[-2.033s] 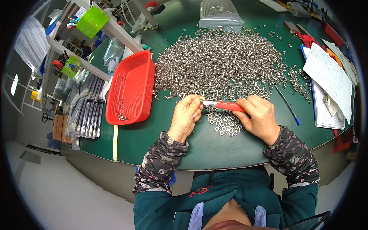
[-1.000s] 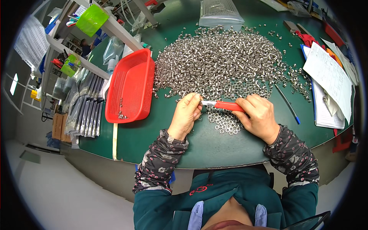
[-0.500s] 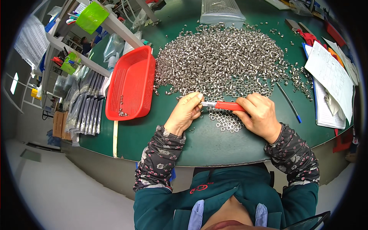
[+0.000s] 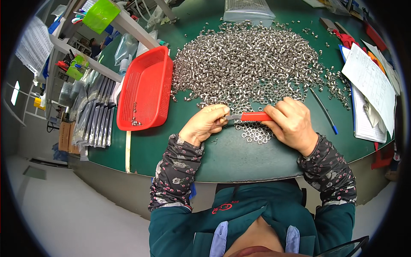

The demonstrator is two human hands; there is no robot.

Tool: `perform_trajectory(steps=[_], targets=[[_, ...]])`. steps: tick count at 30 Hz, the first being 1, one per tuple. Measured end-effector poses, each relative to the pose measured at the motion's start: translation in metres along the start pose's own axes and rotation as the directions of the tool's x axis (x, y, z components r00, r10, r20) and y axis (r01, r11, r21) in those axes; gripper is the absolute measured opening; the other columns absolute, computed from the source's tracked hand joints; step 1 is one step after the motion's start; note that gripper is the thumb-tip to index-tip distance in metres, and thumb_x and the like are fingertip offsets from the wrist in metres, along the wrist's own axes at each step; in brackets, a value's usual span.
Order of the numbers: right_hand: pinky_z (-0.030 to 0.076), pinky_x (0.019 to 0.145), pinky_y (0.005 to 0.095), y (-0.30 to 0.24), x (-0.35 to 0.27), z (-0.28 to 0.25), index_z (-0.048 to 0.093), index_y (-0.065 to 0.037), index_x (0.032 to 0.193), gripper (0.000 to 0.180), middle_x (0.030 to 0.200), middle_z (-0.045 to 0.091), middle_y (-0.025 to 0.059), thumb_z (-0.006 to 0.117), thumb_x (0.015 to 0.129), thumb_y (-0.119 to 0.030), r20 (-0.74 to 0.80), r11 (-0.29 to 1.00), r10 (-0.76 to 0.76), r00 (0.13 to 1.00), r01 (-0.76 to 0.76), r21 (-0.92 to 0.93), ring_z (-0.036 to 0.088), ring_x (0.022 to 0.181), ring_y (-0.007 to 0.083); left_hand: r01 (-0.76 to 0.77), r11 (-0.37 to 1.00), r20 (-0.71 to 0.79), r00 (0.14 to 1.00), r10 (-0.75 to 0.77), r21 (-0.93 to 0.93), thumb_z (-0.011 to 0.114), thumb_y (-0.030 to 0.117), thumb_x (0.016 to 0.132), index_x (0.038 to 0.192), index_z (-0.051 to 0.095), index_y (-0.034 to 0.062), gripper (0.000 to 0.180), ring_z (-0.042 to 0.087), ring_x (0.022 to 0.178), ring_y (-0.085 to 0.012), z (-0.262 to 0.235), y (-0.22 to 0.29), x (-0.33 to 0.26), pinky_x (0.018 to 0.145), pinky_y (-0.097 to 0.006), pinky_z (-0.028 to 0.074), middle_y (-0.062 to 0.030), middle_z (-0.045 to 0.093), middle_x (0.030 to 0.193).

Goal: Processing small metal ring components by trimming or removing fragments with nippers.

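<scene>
My right hand (image 4: 291,125) grips a red-handled knife (image 4: 255,116) with a short metal blade pointing left. The blade's tip meets the pinched fingertips of my left hand (image 4: 205,123). Between that thumb and finger sits a small metal ring (image 4: 224,117), mostly covered by the fingers. Just beyond both hands spreads a large heap of small shiny metal rings (image 4: 248,64). A looser patch of rings (image 4: 258,134) lies flat on the green table below the knife.
At the left stands a red plastic basket (image 4: 147,92) with a few metal pieces inside. A blue-capped pen (image 4: 324,111) and papers (image 4: 369,85) lie at the right. Behind the heap is a clear plastic bag (image 4: 248,10); bagged dark parts (image 4: 96,113) are stacked far left.
Both hands stay together at the knife and ring, with the blade tilted slightly differently. The whole view has shifted a little; the basket and heap look unchanged.
</scene>
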State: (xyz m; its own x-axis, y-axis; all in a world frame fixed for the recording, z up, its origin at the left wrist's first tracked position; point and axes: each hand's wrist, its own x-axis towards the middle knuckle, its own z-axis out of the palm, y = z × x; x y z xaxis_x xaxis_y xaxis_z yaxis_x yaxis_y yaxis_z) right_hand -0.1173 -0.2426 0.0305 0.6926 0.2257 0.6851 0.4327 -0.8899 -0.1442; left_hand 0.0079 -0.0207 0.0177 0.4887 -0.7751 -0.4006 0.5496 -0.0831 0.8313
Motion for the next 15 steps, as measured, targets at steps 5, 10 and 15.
perform_trajectory(steps=[5, 10, 15], targets=[[0.037, 0.052, 0.0313, 0.0022, 0.0001, -0.0007, 0.059, -0.008, 0.083, 0.026, 0.064, 0.043, 0.0014, 0.074, 0.064, -0.018, -0.006, 0.999, -0.024, 1.0, 0.024, -0.025, 0.047, 0.06, 0.0177, 0.043, 0.999, -0.013, 0.999, -0.043, 0.027, 0.054, 0.022, 0.091, 0.076, 0.053, 0.0058, 0.022, 0.029, 0.046, -0.0015, 0.0015, 0.0019, 0.0007, 0.039, -0.017, 0.022, 0.0041, 0.042, 0.059], [0.036, 0.052, 0.0302, 0.0032, 0.0037, -0.0043, 0.059, -0.009, 0.082, 0.025, 0.063, 0.041, 0.0003, 0.073, 0.064, -0.02, 0.0, 0.995, -0.073, 0.997, 0.073, -0.064, 0.045, 0.06, 0.0164, 0.07, 0.994, 0.062, 0.995, -0.075, 0.081, 0.053, 0.02, 0.091, 0.072, 0.051, 0.0075, 0.023, 0.028, 0.046, -0.0015, 0.0001, 0.004, 0.0006, 0.039, -0.017, 0.022, 0.0043, 0.041, 0.059], [0.036, 0.051, 0.0296, 0.0058, 0.0052, -0.0061, 0.059, -0.009, 0.081, 0.024, 0.064, 0.04, 0.0001, 0.071, 0.064, -0.022, -0.006, 0.991, -0.103, 0.995, 0.102, -0.089, 0.045, 0.061, 0.016, 0.083, 0.984, 0.049, 0.995, -0.091, 0.156, 0.052, 0.021, 0.091, 0.068, 0.048, 0.0116, 0.025, 0.026, 0.045, -0.0013, 0.0046, 0.0048, 0.0007, 0.039, -0.019, 0.019, 0.0065, 0.039, 0.057]])
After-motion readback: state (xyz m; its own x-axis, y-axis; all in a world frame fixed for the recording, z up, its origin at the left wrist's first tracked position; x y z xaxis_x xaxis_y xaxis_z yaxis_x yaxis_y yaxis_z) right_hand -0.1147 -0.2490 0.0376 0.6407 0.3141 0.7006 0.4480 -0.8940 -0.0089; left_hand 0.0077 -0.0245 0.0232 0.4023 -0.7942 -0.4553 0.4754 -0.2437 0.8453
